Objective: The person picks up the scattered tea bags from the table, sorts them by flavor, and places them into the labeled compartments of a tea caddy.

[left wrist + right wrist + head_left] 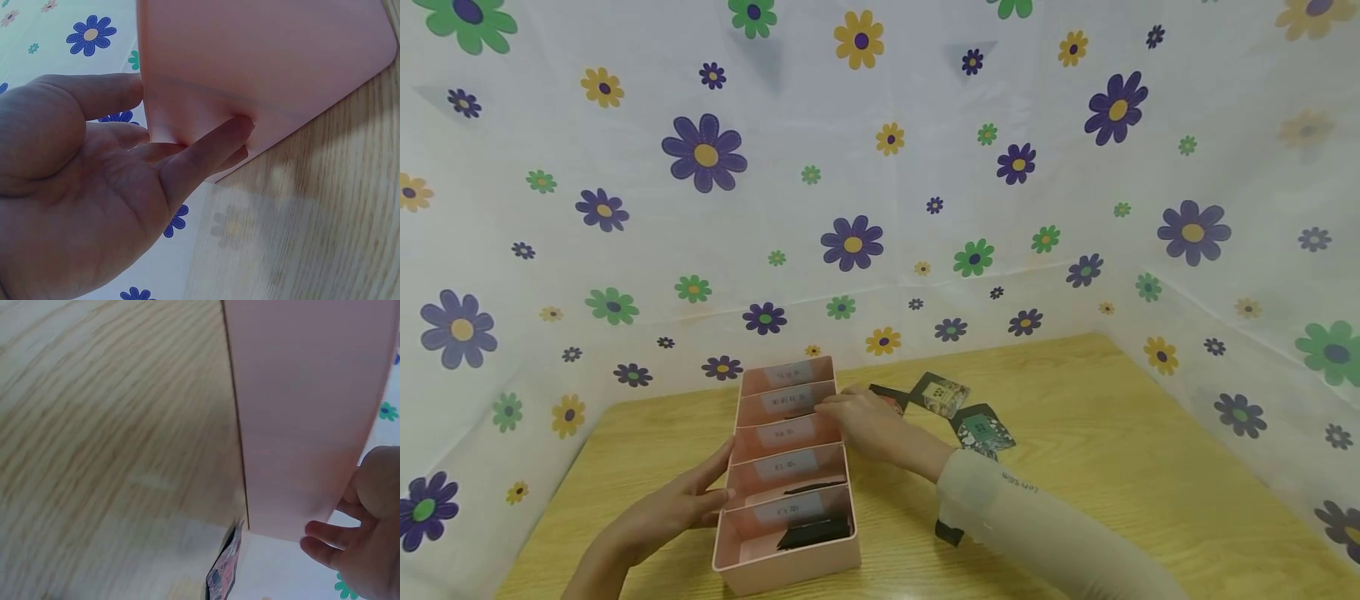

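Note:
A long pink box (786, 575) with several labelled compartments stands on the table. My left hand (658, 517) rests against the box's left side; in the left wrist view its extended fingers (209, 150) press the outer wall. My right hand (872, 425) reaches over the right rim at the second compartment from the back. A thin dark edge (801, 414) shows there beside its fingertips, which are partly hidden; whether they pinch it is unclear. Black packets (815, 533) lie in the front compartment, and a thin dark one (814, 487) in the compartment behind it.
Right of the box, dark packets with printed fronts lie on the wooden table (1150, 467): a tan-labelled one (940, 394), a green-labelled one (983, 429) and a partly covered reddish one (889, 397). A small black object (949, 532) shows below the right sleeve. Flower-patterned sheets (925, 183) surround the table.

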`<state>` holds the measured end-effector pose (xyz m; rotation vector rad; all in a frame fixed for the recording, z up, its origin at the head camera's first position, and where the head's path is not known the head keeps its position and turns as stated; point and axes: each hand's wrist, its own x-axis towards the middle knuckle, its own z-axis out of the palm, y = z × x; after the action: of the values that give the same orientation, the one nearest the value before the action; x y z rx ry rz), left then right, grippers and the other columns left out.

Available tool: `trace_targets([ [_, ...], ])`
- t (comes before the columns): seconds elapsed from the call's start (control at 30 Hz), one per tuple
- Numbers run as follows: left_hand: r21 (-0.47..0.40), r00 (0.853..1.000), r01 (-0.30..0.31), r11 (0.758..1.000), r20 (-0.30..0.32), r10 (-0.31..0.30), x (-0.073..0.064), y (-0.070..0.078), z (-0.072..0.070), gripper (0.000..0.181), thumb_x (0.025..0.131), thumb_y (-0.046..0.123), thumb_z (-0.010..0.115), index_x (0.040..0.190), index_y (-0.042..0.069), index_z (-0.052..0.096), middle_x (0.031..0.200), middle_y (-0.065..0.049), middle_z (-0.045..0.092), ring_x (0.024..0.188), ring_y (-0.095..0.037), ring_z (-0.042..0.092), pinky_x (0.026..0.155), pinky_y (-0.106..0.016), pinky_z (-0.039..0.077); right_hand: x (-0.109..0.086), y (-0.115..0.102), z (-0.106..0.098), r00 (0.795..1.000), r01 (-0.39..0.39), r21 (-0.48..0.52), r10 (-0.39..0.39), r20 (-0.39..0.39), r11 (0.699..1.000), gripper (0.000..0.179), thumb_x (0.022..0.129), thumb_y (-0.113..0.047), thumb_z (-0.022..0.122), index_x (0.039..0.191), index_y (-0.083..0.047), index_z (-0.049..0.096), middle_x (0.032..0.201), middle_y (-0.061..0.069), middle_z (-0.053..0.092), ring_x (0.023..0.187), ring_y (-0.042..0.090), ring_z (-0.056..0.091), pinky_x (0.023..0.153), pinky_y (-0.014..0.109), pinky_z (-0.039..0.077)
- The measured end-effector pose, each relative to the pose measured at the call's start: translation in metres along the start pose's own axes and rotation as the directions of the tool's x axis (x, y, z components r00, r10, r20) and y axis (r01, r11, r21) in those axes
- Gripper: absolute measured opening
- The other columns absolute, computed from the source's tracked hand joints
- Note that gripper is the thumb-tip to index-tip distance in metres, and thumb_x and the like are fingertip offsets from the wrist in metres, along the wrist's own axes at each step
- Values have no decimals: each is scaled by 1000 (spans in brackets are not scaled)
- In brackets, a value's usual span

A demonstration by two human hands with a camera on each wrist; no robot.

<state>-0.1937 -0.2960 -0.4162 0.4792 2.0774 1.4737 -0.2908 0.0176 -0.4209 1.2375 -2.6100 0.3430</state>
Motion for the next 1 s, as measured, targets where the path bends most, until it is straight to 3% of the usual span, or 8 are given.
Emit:
trace_targets([
  [0.13, -7, 1000, 2, 1000, -2, -2, 0, 0, 0, 79, 112, 24, 46, 166, 18, -11, 169, -23, -13, 144, -47, 37, 106, -47, 50, -2, 4, -6, 994, -62, 170, 45, 101, 983, 40, 104, 1, 48, 141, -4, 63, 147, 13, 58, 135, 30, 55, 113, 39, 44],
  [0.33, -19, 1000, 10, 1000, 0, -10, -1, -1, 1, 79, 112, 24, 46, 165, 16, -13, 169, -24, -15, 143, -47, 38, 106, -46, 50, -10, 13, -12, 988, -60, 373, 3, 153, 926, 41, 112, -11, 40, 150, -1, 52, 156, 16, 48, 140, 33, 49, 114, 45, 43],
  [0.53, -13, 1000, 10, 1000, -3, -10, 0, -1, 1, 79, 112, 24, 46, 165, 17, -12, 169, -23, -13, 143, -46, 39, 105, -47, 50, -22, 24, -25, 980, -167, 497, 88, 180, 851, 53, 114, -35, 41, 159, -8, 41, 144, 13, 61, 120, 24, 64, 100, 41, 52],
  [0.6, -12, 1000, 12, 1000, -4, -12, 0, -2, 0, 79, 112, 25, 46, 165, 18, -12, 169, -24, -13, 143, -45, 39, 105, -46, 51, -27, 29, -31, 975, -201, 513, 123, 183, 834, 53, 113, -36, 42, 159, -10, 41, 128, 15, 69, 103, 24, 69, 89, 40, 56],
  [0.67, -13, 1000, 11, 1000, -4, -11, 0, -2, 0, 79, 112, 25, 46, 165, 18, -12, 169, -24, -13, 143, -45, 40, 105, -46, 51, -34, 36, -36, 973, -223, 526, 153, 174, 821, 52, 113, -34, 44, 159, -10, 42, 127, 15, 69, 101, 24, 68, 87, 40, 55],
  [0.77, -13, 1000, 6, 1000, -6, -6, 0, -2, 0, 79, 112, 25, 46, 165, 18, -12, 169, -24, -13, 143, -45, 40, 105, -45, 51, -47, 47, -45, 970, -241, 545, 181, 162, 803, 52, 113, -32, 44, 158, -8, 42, 137, 19, 64, 113, 31, 66, 95, 48, 53],
  [0.83, -13, 1000, 3, 1000, -5, -3, 0, -2, 1, 79, 112, 24, 46, 166, 18, -12, 169, -24, -13, 143, -45, 40, 105, -44, 51, -57, 55, -50, 967, -256, 554, 201, 160, 792, 53, 113, -35, 43, 158, -7, 41, 151, 18, 53, 132, 34, 56, 107, 53, 47],
  [1.0, -8, 1000, 8, 1000, -6, -8, 0, 0, 1, 78, 112, 24, 46, 166, 19, -12, 169, -24, -13, 143, -46, 40, 105, -45, 51, -86, 78, -60, 951, -309, 549, 258, 170, 777, 58, 112, -42, 41, 160, -8, 39, 160, 16, 43, 142, 39, 44, 113, 59, 38],
])
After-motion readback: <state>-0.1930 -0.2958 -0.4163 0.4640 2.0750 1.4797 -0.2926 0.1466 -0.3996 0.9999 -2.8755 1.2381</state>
